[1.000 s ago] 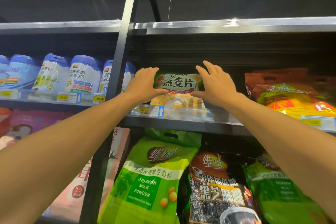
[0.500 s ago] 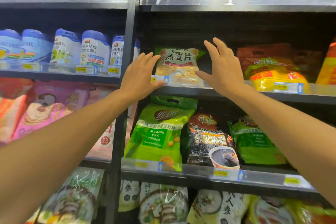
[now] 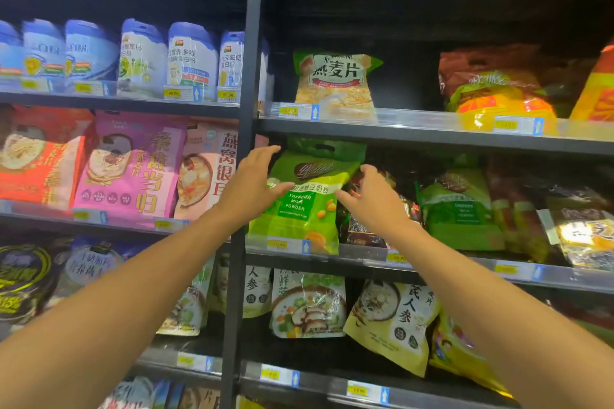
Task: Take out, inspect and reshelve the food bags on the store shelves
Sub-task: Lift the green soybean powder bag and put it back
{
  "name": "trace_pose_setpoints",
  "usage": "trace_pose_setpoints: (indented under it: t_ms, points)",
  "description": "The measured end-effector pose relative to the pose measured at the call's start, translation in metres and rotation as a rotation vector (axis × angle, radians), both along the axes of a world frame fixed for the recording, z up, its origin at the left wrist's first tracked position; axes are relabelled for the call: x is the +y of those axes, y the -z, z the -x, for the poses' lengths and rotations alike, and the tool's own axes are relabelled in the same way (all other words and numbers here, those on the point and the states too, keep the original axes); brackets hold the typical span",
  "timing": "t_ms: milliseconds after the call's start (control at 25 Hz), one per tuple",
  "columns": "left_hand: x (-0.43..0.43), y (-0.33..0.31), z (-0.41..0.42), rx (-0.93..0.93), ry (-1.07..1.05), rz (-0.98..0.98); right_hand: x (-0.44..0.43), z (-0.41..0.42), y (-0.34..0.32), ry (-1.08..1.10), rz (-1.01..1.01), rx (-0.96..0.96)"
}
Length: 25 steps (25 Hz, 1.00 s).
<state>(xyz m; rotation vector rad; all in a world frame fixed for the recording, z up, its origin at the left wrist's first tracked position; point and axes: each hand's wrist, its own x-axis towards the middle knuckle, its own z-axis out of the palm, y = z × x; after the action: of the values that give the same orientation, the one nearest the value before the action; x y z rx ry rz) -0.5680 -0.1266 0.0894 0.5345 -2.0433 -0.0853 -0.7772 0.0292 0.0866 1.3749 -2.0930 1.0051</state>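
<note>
Head view of a store shelving unit, with both bare forearms reaching forward. The left hand (image 3: pixel 252 189) and the right hand (image 3: pixel 375 202) flank a green bag (image 3: pixel 309 209) labelled "Soybean Milk Powder". The bag stands upright at the left end of the middle shelf (image 3: pixel 465 271), just right of the dark upright post (image 3: pixel 247 93).

The grip of each hand is released: the fingers are spread and nearly straight, and the thumbs point inward across the front of the bag. Whether either thumb actually touches the bag cannot be told. The left hand lies at the bag's upper left edge and overlaps the post. The right hand lies at its right edge and partly covers a dark bag (image 3: pixel 363 231) standing just beside the green one. Further right on the same shelf stands a second green bag (image 3: pixel 458 206).

On the shelf above, an oat bag (image 3: pixel 335 83) with a green top stands upright behind a yellow price tag (image 3: pixel 288 110), well apart from an orange and yellow bag (image 3: pixel 498 96). On the shelf below are a clear bag of vegetables (image 3: pixel 307 305) and a tilted yellow bag (image 3: pixel 395 322). Left of the post, blue-capped tubs (image 3: pixel 189 60) line the upper shelf. Below them stand a pink bag (image 3: pixel 133 169) and a red bag (image 3: pixel 43 156).
</note>
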Motion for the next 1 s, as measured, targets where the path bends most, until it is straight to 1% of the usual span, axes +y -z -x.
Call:
trace_pose_setpoints:
  t_ms: [80, 160, 320, 400, 640, 800, 1000]
  points:
    - [-0.004, 0.015, -0.003, -0.013, 0.024, -0.069, -0.018, -0.004, 0.020, -0.025, -0.115, -0.119]
    - [-0.011, 0.030, -0.003, -0.011, 0.028, -0.116, -0.038, -0.005, 0.035, -0.071, -0.194, -0.184]
    - [-0.008, 0.040, -0.007, -0.041, 0.091, -0.159, -0.058, 0.000, 0.044, -0.082, -0.225, -0.299]
    - [-0.009, 0.042, -0.004, -0.059, 0.116, -0.217, -0.070, 0.009, 0.045, -0.101, -0.226, -0.315]
    - [-0.025, 0.047, 0.002, 0.008, 0.145, -0.406, -0.091, 0.020, 0.042, -0.139, -0.077, -0.350]
    - [-0.033, 0.048, 0.011, 0.052, 0.150, -0.472, -0.095, 0.023, 0.030, -0.107, 0.021, -0.387]
    - [-0.038, 0.044, 0.023, 0.127, 0.151, -0.539, -0.091, 0.031, 0.007, -0.146, 0.172, -0.434]
